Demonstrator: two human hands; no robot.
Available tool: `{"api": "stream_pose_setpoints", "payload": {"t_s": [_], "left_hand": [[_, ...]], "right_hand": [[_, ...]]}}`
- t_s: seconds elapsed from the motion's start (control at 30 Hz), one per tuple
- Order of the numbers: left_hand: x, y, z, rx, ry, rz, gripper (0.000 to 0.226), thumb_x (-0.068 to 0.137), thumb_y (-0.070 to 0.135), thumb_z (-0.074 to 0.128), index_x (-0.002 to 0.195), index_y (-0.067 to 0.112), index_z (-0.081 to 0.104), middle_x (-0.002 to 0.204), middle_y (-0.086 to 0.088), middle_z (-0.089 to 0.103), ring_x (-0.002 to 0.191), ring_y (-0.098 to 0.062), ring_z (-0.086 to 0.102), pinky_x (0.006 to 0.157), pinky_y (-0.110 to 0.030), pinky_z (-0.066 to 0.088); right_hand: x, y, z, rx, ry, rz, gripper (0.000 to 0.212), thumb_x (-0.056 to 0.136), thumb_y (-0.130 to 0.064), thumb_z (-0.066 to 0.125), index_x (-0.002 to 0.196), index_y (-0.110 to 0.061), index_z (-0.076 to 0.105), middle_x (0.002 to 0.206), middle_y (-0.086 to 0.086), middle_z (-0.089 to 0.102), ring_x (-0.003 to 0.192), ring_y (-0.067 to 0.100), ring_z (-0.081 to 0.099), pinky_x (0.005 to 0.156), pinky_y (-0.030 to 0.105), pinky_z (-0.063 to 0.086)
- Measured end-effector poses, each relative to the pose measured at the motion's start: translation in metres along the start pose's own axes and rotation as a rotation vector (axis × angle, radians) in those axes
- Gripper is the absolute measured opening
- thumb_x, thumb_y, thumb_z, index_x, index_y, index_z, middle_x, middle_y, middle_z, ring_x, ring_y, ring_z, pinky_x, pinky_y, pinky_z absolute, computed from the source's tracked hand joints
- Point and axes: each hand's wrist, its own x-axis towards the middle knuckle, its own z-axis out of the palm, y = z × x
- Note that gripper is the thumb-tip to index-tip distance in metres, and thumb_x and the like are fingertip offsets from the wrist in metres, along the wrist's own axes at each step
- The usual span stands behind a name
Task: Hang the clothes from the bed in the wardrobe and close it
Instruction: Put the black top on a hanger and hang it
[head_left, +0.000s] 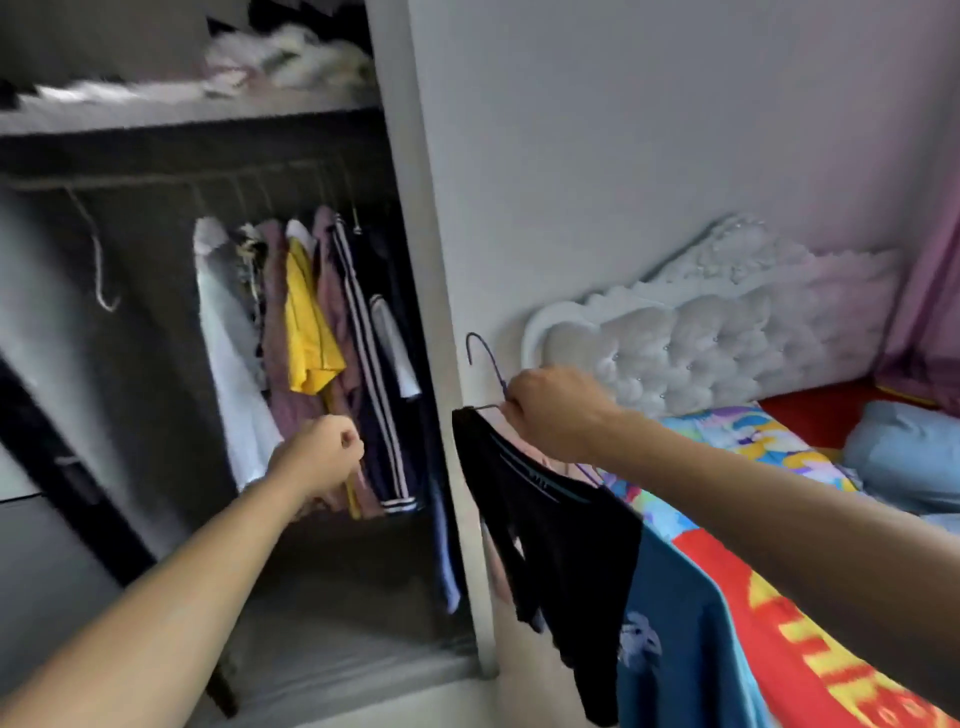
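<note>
My right hand (556, 413) grips a thin blue wire hanger (485, 358) just below its hook, to the right of the wardrobe's white side panel (441, 312). A black garment (561, 551) hangs from that hanger, and a blue garment (675, 639) drapes behind it. My left hand (324, 457) is curled in a fist in front of the clothes hanging in the open wardrobe, holding nothing that I can see. Several garments hang on the rail (208, 182), among them a yellow shirt (306, 332) and a dark striped piece (374, 395).
An empty white hanger (101, 260) hangs at the rail's left. A shelf (182, 111) above holds crumpled cloth. The dark open door (67, 467) leans at the left. The bed (810, 613) with a tufted white headboard (701, 343), colourful covers and a blue pillow (904, 457) lies at right.
</note>
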Motion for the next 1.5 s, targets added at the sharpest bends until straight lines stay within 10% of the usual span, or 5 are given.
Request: {"api": "stream_pose_setpoints", "payload": {"t_s": [0.67,0.97,1.5], "left_hand": [[0.087,-0.310,-0.170,0.330,0.075,-0.126,0.016,0.091,0.032,0.045,0.084,0.024,0.057,0.093,0.000,0.062,0.084,-0.023,0.059,0.066,-0.029,0.042],[0.192,-0.368,-0.225,0.466,0.212,-0.219,0.019,0.091,0.036,0.050,0.098,0.024,0.062,0.107,-0.007,0.063,0.101,-0.029,0.062,0.073,-0.032,0.045],[0.364,-0.449,-0.272,0.645,0.161,-0.003,0.026,0.093,0.038,0.048,0.107,0.018,0.058,0.115,-0.011,0.061,0.107,-0.033,0.059,0.073,-0.034,0.039]], "right_hand": [[0.320,-0.292,0.048,0.236,0.090,-0.119,0.034,0.087,-0.017,0.053,0.057,-0.011,0.041,0.058,0.004,0.047,0.062,0.031,0.050,0.056,0.032,0.040],[0.513,-0.353,0.045,0.377,0.134,-0.100,0.015,0.082,-0.018,0.058,0.084,-0.004,0.065,0.081,0.014,0.067,0.083,0.033,0.066,0.063,0.029,0.046],[0.746,-0.368,0.062,0.317,0.361,0.235,0.033,0.091,-0.019,0.058,0.119,-0.002,0.055,0.124,0.023,0.058,0.116,0.038,0.057,0.090,0.038,0.049]]}}
